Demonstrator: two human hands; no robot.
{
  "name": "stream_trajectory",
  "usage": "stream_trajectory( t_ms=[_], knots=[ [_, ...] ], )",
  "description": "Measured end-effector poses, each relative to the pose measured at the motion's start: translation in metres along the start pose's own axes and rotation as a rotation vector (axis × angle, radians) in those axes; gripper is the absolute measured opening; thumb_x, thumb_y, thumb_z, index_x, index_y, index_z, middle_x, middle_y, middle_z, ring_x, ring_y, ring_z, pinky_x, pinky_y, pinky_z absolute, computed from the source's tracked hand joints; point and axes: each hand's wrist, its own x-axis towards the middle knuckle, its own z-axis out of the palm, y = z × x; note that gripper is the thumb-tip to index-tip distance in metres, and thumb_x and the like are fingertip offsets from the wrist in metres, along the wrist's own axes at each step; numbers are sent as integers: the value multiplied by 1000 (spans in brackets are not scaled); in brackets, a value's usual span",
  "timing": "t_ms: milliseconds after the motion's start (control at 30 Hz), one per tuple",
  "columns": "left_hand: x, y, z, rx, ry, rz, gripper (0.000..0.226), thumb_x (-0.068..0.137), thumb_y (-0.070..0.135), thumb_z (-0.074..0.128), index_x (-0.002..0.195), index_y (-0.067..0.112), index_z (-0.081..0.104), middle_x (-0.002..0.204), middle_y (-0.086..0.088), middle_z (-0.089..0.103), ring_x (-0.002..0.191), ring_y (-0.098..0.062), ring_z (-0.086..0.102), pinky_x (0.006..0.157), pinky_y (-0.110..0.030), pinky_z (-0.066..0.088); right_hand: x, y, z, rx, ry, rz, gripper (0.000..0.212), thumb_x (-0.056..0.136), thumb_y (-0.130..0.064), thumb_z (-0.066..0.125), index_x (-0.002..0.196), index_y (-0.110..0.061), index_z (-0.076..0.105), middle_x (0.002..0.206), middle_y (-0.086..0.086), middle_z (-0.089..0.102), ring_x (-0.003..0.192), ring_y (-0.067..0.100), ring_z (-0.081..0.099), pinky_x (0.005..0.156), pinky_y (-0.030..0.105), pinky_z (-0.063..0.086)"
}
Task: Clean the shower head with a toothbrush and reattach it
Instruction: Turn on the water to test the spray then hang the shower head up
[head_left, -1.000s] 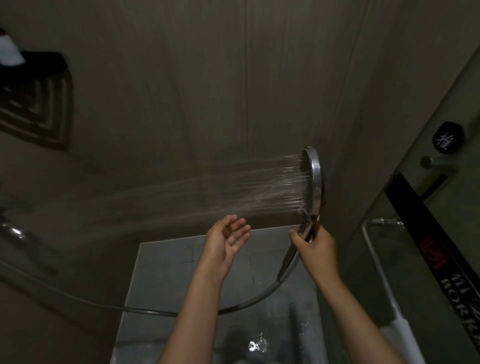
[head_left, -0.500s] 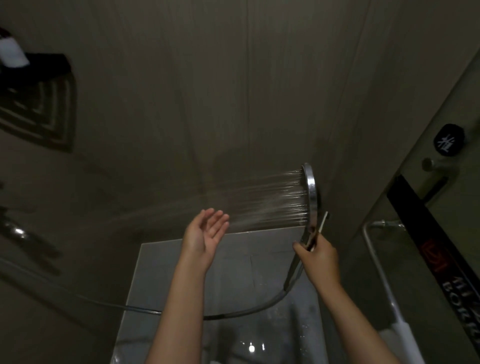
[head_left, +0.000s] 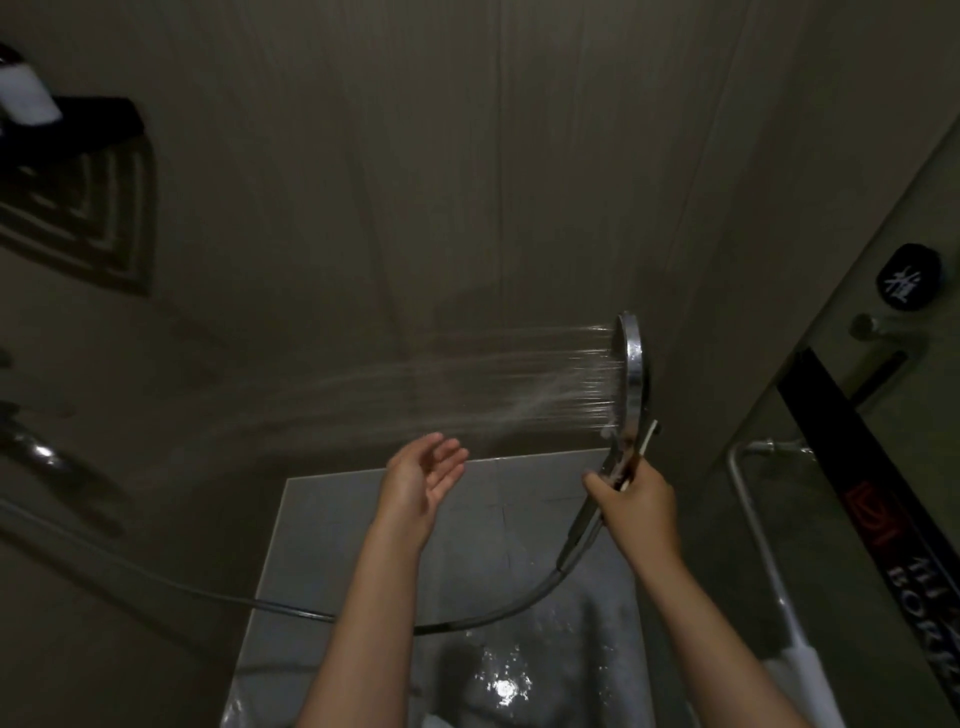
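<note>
The chrome shower head (head_left: 632, 375) is seen edge-on at right of centre and sprays water to the left. My right hand (head_left: 640, 501) grips its handle just below the round head. A thin pale toothbrush (head_left: 645, 448) is pinched against the handle in the same hand, its end sticking up beside the head. My left hand (head_left: 425, 478) is open, palm up, fingers apart, just below the spray and holding nothing. The metal hose (head_left: 483, 618) runs from the handle down and off to the left.
Dark wall panels stand behind. A wet grey tiled floor (head_left: 519, 519) lies below. A tap (head_left: 36, 449) and a dark shelf (head_left: 78, 124) are at the left. A glass door with a metal handle bar (head_left: 748, 514) and a black banner (head_left: 872, 499) stand at the right.
My left hand has drifted left and stays open under the spray. The shower head with the toothbrush has shifted slightly in my right hand; the water keeps running.
</note>
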Motion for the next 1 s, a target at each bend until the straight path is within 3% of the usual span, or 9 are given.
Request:
stream_trajectory(
  t_ms=[200, 333, 567, 733, 833, 1000],
  knots=[
    [-17, -49, 30, 539, -367, 43, 22, 87, -2, 57, 100, 16, 58, 96, 1, 66, 89, -13, 62, 82, -23, 46, 1, -22, 4, 4, -23, -66, 9, 76, -16, 72, 78, -13, 63, 71, 6, 66, 72, 22, 63, 66, 31, 46],
    [-22, -58, 43, 713, -560, -17, 28, 91, -3, 52, 104, 23, 56, 91, 9, 61, 86, 0, 57, 76, -13, 44, 2, -29, 4, -4, -53, -93, 13, 77, -19, 71, 85, -10, 67, 73, 7, 67, 72, 22, 63, 65, 32, 46],
    [-26, -65, 52, 792, -647, -2, 26, 92, -7, 49, 111, 11, 50, 89, 5, 58, 69, 15, 61, 65, -4, 45, 4, -26, -2, -26, -27, -74, 10, 78, -17, 70, 80, -11, 63, 69, 3, 59, 70, 21, 59, 63, 27, 40],
    [-22, -74, 56, 786, -608, 100, 34, 89, -11, 51, 121, 0, 52, 92, 4, 63, 73, 13, 63, 72, -7, 47, 8, -21, -6, -30, -45, -52, 14, 83, -19, 67, 73, -13, 59, 59, 0, 56, 63, 19, 57, 56, 25, 36],
    [-22, -78, 59, 785, -626, 112, 37, 89, -12, 50, 124, 0, 51, 83, 15, 70, 76, 13, 63, 76, -7, 47, 11, -17, -8, -34, -17, -45, 14, 83, -20, 68, 75, -13, 60, 60, 2, 57, 64, 20, 57, 58, 25, 36],
    [-18, -86, 60, 798, -625, 149, 36, 88, -11, 52, 123, -1, 53, 94, 10, 65, 80, 13, 62, 80, -9, 46, 11, -9, -9, -8, 17, -58, 11, 82, -17, 70, 79, -14, 60, 64, 0, 57, 66, 17, 57, 59, 23, 34]
  ],
)
